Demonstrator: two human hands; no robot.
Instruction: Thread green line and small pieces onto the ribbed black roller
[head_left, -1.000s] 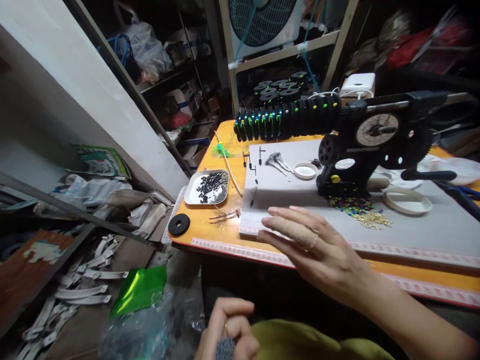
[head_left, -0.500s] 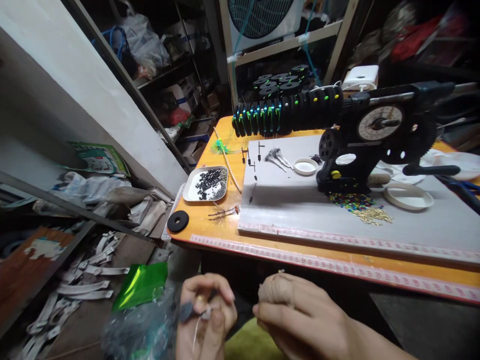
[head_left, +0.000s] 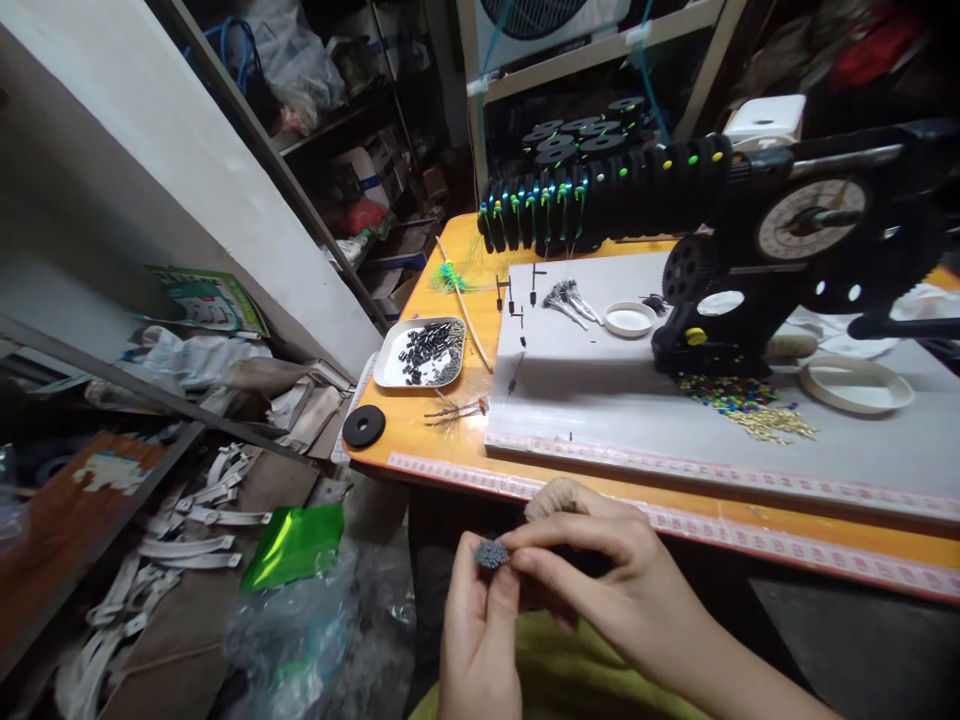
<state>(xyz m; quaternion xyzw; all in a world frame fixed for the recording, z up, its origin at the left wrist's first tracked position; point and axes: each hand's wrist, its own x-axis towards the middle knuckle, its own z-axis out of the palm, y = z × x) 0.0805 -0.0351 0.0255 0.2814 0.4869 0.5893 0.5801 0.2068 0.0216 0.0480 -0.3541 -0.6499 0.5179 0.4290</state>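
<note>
My left hand (head_left: 480,635) is closed, its thumb and fingers pinching a small bundle with a round, grey, beady top (head_left: 491,554). The top faces up toward me, and its lower part is hidden in the hand. From the right, my right hand (head_left: 619,565) reaches in with thumb and forefinger pressed together at the bundle's edge. Tan tape (head_left: 559,497) wraps one of its fingers. Similar grey-topped bundles with white stems (head_left: 571,302) lie on the grey board (head_left: 592,400).
A black hand-cranked machine (head_left: 750,270) with a dial stands on the board. Beside it are coloured beads (head_left: 724,390), gold pieces (head_left: 772,424) and shallow white dishes (head_left: 855,385). A white tray (head_left: 384,365) holds small black cylinders. A black ring (head_left: 364,427) lies at the table's corner.
My hands have come together, the left moving right and the right closing in on the bundle. The grey top now faces up. The view has shifted slightly.
</note>
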